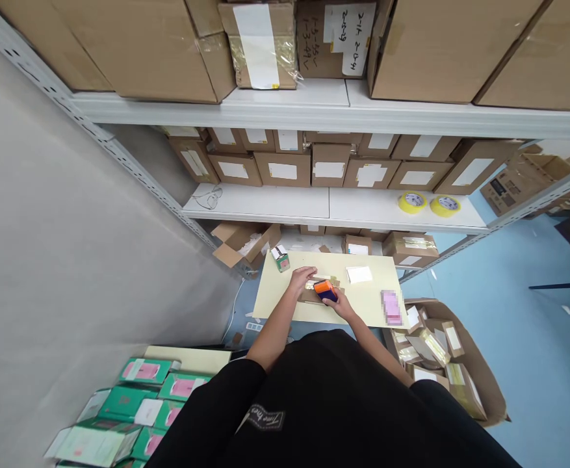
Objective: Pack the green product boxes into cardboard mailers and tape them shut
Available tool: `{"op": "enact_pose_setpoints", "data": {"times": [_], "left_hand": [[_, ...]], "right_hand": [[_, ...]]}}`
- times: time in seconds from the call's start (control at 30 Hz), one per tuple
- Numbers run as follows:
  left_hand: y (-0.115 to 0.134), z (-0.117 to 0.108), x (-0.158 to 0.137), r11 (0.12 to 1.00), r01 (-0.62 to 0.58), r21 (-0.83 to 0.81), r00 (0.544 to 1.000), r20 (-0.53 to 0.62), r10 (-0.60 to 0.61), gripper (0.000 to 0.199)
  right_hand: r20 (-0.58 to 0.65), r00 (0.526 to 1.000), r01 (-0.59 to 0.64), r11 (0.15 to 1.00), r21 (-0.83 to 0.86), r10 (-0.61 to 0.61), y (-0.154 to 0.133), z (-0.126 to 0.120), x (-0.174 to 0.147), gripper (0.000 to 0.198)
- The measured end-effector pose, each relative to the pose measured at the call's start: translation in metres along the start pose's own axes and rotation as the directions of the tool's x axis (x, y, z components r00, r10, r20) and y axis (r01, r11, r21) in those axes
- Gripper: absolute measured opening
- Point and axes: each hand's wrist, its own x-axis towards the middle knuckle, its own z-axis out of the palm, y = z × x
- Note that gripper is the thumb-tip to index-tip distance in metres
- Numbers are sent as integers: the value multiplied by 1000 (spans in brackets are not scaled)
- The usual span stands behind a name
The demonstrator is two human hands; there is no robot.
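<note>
A small flat cardboard box point(309, 296) lies on the pale yellow table top point(275, 292), with strips of tape on its upper side. My left hand point(302, 278) rests at the box's left edge, fingers stretched out. In my right hand point(339, 304) is an orange and dark blue tape dispenser point(325, 290), held over the box and covering part of it. White paper labels point(359, 274) lie to the right, and a blurred pink item point(391, 308) is near the table's right end. A small green box point(280, 258) stands at the back left corner.
Shelves point(285, 203) with several cardboard boxes rise behind the table. Two yellow tape rolls point(412, 201) sit on the middle shelf. At right on the floor stands a large carton point(484, 364) of packed boxes. Green boxes point(129, 403) are stacked at lower left, by the wall.
</note>
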Motion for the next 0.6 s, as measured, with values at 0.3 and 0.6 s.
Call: {"op": "enact_pose_setpoints", "data": {"times": [0.3,0.6], "left_hand": [[2,7,-20,987,-157,-37,965,-218,146,38],[17,-1,-25,970,-206,129,905,-352,239,36]], "right_hand": [[89,995,36,999,20,-38,-26,-22,8,51],[128,990,51,996,72,-60,-42,-26,-1,50]]}}
